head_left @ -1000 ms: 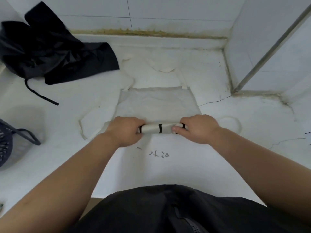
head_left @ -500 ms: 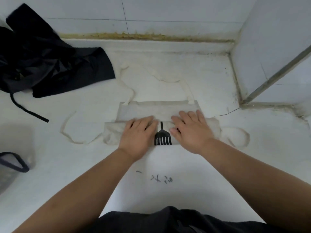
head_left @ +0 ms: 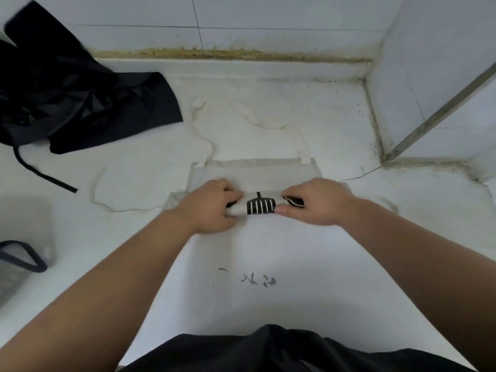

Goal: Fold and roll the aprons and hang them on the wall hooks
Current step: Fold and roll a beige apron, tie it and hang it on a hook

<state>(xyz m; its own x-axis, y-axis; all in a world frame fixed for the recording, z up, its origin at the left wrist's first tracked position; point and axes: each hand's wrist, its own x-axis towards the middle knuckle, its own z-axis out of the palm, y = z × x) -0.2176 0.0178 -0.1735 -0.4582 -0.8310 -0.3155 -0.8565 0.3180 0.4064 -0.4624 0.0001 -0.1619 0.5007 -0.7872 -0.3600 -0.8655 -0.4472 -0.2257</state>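
On the white counter [head_left: 268,248] lies the cream apron [head_left: 255,171], partly rolled from its near edge. The roll [head_left: 261,206] shows a black fork-like print. The left hand [head_left: 212,205] grips the roll's left end, fingers curled over the top. The right hand [head_left: 319,201] grips the right end likewise, thumb along the near side. Beyond the roll the apron's remainder lies flat, with its cream straps [head_left: 300,146] trailing loose toward the tiled wall. Well left of the cream apron sits a black apron [head_left: 80,103], heaped, with one black strap [head_left: 43,175] trailing. Near left of the cream apron, at the frame edge, stands a basket [head_left: 10,275]. Just nearer than the apron are small dark marks [head_left: 257,280].
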